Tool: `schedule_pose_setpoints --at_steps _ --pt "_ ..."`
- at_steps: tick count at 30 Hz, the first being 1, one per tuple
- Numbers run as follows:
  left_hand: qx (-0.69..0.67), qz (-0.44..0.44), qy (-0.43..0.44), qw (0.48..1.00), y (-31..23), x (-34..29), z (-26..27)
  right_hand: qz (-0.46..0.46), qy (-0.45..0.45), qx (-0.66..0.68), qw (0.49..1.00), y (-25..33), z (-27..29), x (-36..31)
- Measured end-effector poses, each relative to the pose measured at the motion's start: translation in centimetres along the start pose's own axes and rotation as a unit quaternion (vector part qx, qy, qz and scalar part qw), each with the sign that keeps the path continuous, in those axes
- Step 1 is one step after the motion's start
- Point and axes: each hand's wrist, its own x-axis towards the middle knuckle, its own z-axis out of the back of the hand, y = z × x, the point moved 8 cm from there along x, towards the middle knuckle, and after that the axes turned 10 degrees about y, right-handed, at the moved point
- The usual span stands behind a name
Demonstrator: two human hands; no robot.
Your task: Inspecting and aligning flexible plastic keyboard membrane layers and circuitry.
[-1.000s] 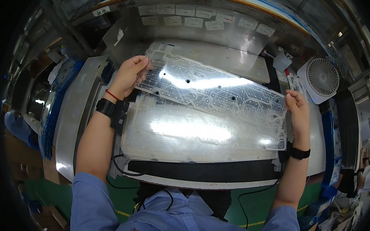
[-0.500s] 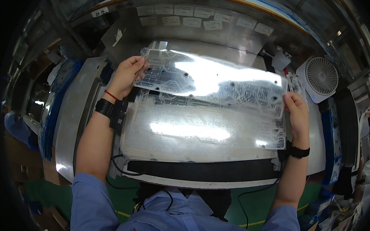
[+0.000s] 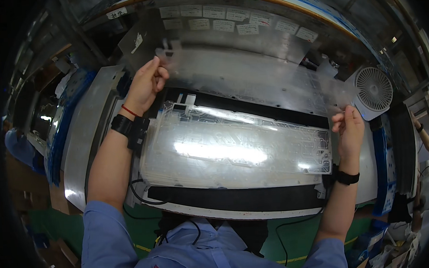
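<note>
Blue cloth covers our shoulders at the bottom of the view, and bare forearms reach up from it over the surface (image 3: 80, 155), a dull grey metal top with rounded edges. Nearest to us lies a long black strip (image 3: 237, 200), matte and soft-looking. Just beyond it rests a stack of clear plastic sheets (image 3: 234, 150), rectangular, glossy, printed with fine circuit-like traces, and throwing back a bright glare from the lamp above. A second black band (image 3: 271, 110) shows behind the stack.

Above that we hold up one thin transparent film (image 3: 250, 81), so clear that the grey metal behind reads straight through it. Our left hand (image 3: 144, 86), with a dark wrist strap and a thin red band, pinches the film's upper left corner between thumb and bent fingers. Our right hand (image 3: 349, 129), a black band on its wrist, pinches the film's right edge, fingers curled together.

Farther right stands a small white fan (image 3: 373, 90) with a round ribbed grille. At the far back, a row of pale paper labels (image 3: 228, 24) is stuck along a shiny metal panel.
</note>
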Motion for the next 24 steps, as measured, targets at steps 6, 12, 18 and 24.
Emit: schedule_pose_setpoints --at_steps 6,12,18,24 --pt "0.05 0.044 -0.031 0.997 -0.1 -0.4 -1.2 -0.001 0.014 0.046 0.999 -0.6 0.2 0.2" --pt "-0.007 0.015 0.028 0.999 -0.3 -0.6 -1.3 -0.019 0.007 0.014 1.0 0.2 -1.0 0.1" --pt "-0.021 -0.03 0.063 0.997 -0.3 -0.4 -1.2 -0.047 0.02 -0.032 0.998 -0.5 -0.9 0.2" --pt "0.105 0.046 0.024 0.993 0.6 -0.2 -1.7 -0.037 0.007 -0.063 0.997 -0.6 -0.4 0.2"
